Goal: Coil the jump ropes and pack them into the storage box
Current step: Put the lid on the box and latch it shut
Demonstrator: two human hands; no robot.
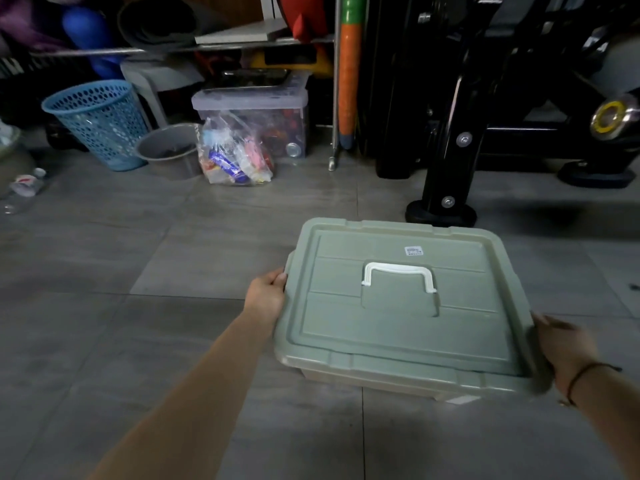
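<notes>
Above a grey tiled floor [173, 341], the left hand [265, 296] and right hand [564, 344] grasp opposite rims of a lidded green storage box [398, 317]. No jump ropes visible; opening the lid likely comes next.

One view, head-mounted and wide-angle. It faces forward and down, over the person's own forearms [194, 393], which enter from the bottom edge. The box [398, 341] is close, just right of centre and below it, seen from above with its near wall partly showing. The left hand [265, 292] and right hand [564, 344] lie at its two sides. The floor [138, 271] fills the lower and middle field. Farther off, along the top, stand a blue basket [100, 123] at left and a black frame [450, 133] at right.
</notes>
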